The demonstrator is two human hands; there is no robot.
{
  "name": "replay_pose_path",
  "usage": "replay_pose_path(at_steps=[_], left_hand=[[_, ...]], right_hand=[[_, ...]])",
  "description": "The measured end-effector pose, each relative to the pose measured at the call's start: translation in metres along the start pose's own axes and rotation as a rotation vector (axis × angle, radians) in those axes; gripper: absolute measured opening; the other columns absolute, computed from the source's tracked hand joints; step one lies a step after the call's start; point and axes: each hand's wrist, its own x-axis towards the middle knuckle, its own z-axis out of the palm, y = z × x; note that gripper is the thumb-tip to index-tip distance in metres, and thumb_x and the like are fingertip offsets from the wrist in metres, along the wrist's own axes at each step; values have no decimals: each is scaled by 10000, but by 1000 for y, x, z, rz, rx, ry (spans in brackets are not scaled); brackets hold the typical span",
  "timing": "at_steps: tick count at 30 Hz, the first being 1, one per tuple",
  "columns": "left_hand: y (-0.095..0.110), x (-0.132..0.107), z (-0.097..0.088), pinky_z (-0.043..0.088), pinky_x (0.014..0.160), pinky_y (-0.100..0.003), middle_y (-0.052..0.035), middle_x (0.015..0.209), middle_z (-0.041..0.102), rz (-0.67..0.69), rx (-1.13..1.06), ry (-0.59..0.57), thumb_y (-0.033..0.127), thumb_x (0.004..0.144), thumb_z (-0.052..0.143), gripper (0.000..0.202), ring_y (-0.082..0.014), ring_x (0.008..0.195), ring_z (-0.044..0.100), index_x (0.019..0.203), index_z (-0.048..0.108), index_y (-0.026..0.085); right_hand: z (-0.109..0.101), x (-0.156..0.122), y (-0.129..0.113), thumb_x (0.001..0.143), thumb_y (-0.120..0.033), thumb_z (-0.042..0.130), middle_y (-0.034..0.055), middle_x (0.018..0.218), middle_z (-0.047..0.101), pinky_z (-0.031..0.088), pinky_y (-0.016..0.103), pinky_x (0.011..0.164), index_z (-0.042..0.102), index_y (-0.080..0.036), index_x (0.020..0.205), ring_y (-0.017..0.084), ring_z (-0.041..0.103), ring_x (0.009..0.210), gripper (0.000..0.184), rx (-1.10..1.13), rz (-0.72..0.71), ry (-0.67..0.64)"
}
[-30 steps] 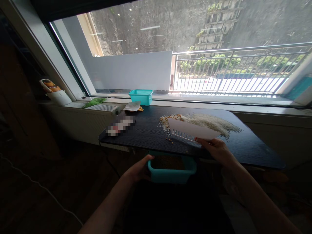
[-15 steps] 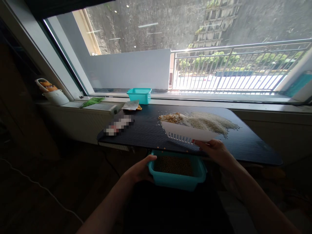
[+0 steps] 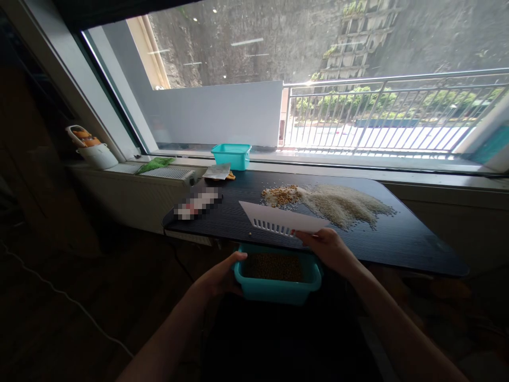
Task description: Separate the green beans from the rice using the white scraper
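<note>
My left hand (image 3: 223, 273) is closed on the left end of a teal plastic tub (image 3: 278, 293), thumb over its rim. The tub sits below the table's near edge and holds a layer of small brownish beans (image 3: 274, 267). In my right hand (image 3: 332, 248) is a thin white plastic scraper (image 3: 284, 217) with a row of slots along its lower edge, tilted over the front of the table. Beyond it lies a heap of yellow-brown beans (image 3: 281, 195), touching a larger spread of white rice-like grains (image 3: 342, 204). One loose bean (image 3: 250, 233) rests near the edge.
The dark table (image 3: 417, 239) stands against a window. At its back left are a second teal tub (image 3: 231, 157) and a paper packet (image 3: 217, 172). A blurred-out object (image 3: 198, 203) lies on the left. A radiator (image 3: 135, 196) and white pot (image 3: 97, 155) are farther left.
My right hand has moved the scraper left, away from the grains. The tub has shifted slightly left with my left hand. Fewer loose beans lie along the table's near edge.
</note>
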Motion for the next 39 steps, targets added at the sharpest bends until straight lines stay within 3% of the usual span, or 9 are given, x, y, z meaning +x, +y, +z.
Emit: replay_pose_path(at_steps=[5,9,11,14,18,22,26,39], left_hand=[[0,-8,-16,558,660,-393,-104,960,688,11,2,38,475,737,593,520,-269,853,659,1134,569,141],[-2,-10,-28,556,671,-407,-98,971,684,12,0,55,509,727,588,551,-268,856,656,1153,555,162],[-4,-7,-27,550,691,-428,-99,977,681,7,2,54,529,713,586,572,-276,873,652,1156,551,168],[-11,3,-19,539,728,-448,-104,991,675,6,16,59,552,680,596,600,-287,915,639,1133,563,161],[-20,17,-5,542,720,-405,-96,970,674,32,80,140,542,635,643,592,-282,935,622,1078,601,150],[-23,24,-4,541,724,-403,-95,934,670,36,138,195,527,641,657,574,-292,966,602,1069,612,148],[-22,23,-8,540,749,-429,-98,1006,660,28,146,158,549,675,619,551,-295,1005,590,1076,608,171],[-21,23,-11,534,765,-454,-113,1068,646,26,120,137,522,701,615,578,-296,1010,586,1162,565,177]], right_hand=[[20,15,-3,733,-426,619,39,881,736,519,332,745,741,-162,900,225,662,830,336,58,-58,-125],[8,3,-3,719,-443,632,35,823,737,524,308,677,748,-169,883,213,660,757,340,64,-21,-194],[-7,-1,3,689,-460,654,45,792,735,521,305,646,754,-167,852,212,654,712,349,37,-8,-107],[-32,3,17,654,-489,669,54,679,714,506,300,574,756,-159,770,202,629,618,361,-24,35,144],[-53,20,31,654,-471,663,57,697,713,493,283,538,748,-173,786,183,609,579,336,-17,79,357],[-51,33,35,676,-513,608,49,595,673,448,272,491,744,-156,765,179,585,526,392,-139,68,346],[-42,44,39,683,-554,568,57,565,644,407,282,506,734,-114,746,209,591,573,474,-244,41,351],[-29,67,41,651,-619,554,29,495,578,356,261,490,714,-127,658,182,543,557,516,-255,-2,274]])
